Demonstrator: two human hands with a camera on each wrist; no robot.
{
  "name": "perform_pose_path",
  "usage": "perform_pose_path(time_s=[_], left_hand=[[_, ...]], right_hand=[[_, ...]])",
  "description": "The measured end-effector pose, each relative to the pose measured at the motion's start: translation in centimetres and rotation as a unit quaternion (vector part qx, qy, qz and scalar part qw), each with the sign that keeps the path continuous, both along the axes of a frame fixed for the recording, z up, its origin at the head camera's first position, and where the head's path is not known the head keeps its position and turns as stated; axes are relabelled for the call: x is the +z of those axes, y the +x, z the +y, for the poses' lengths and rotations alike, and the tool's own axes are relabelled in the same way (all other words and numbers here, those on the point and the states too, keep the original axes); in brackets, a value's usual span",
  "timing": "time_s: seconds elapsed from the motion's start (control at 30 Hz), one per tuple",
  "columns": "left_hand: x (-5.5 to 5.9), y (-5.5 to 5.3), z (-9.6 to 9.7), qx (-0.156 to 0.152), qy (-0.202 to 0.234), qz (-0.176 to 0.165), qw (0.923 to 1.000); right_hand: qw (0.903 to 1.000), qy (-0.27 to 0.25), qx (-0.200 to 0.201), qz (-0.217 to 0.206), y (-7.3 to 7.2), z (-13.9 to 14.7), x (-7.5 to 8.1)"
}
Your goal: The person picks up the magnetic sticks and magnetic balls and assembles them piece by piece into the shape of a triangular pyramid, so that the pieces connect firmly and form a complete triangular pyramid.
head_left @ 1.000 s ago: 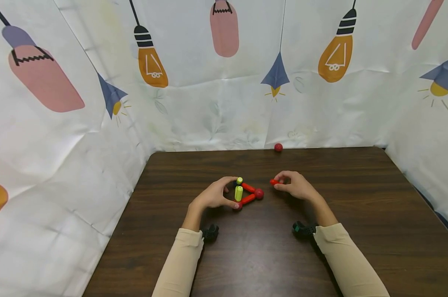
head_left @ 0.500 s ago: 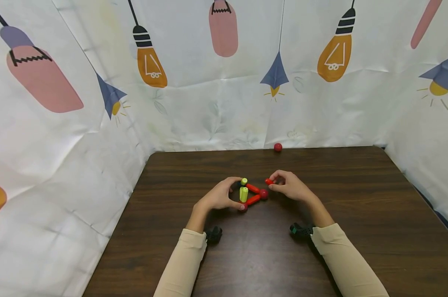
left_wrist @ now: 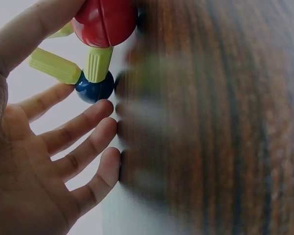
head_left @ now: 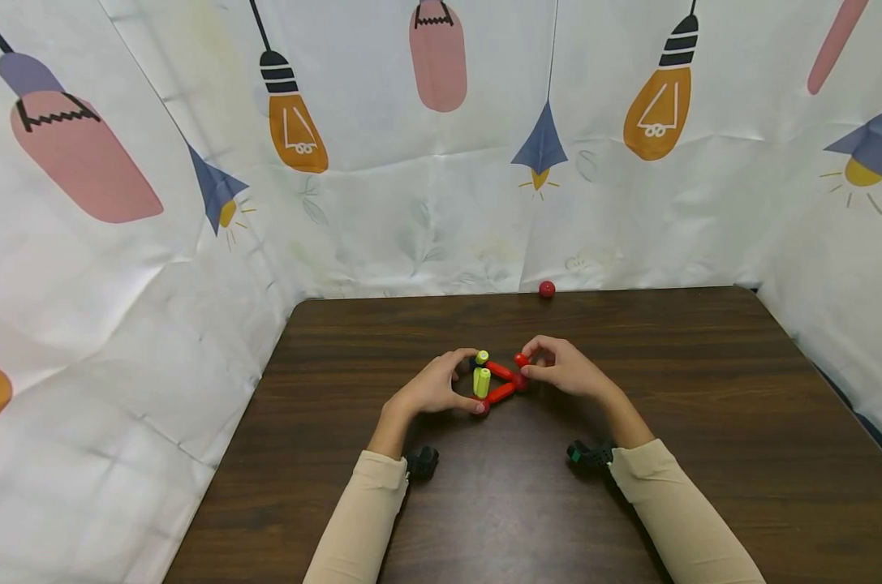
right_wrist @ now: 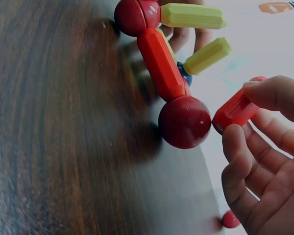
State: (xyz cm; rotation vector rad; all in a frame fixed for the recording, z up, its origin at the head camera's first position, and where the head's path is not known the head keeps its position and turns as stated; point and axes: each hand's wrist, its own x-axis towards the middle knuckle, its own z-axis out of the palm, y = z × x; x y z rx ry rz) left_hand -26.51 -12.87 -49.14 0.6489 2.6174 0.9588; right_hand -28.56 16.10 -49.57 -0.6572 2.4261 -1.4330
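Observation:
On the table stands a triangle of magnetic sticks and balls. Red sticks (right_wrist: 160,63) meet at a red corner ball (right_wrist: 185,122) on its right. Two yellow-green sticks, one in front (right_wrist: 193,15) and one behind (right_wrist: 207,56), rise from the other corners. My left hand (head_left: 433,388) grips this frame along its left side, thumb on the near red ball (left_wrist: 105,22), fingertips at the blue ball (left_wrist: 94,89). My right hand (head_left: 565,367) pinches a loose red magnetic stick (right_wrist: 237,108) between thumb and index finger, its lower end right at the corner ball.
A single red ball (head_left: 547,289) lies at the back edge of the dark wood table (head_left: 499,503). Behind the table hangs a white cloth (head_left: 382,227) printed with lamps. Each wrist carries a small black camera mount.
My right hand has come left, bringing the red stick to the corner ball and tilting it more upright. The left hand slid the frame slightly right, then stayed there.

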Motion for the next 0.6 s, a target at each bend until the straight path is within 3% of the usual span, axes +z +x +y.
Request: perform_pose_path(time_s=[0.6], left_hand=[[-0.14,-0.02,0.03,0.001,0.017,-0.006,0.9998]], right_hand=[[0.9999,-0.01,0.013,0.003,0.33,-0.66,0.16]])
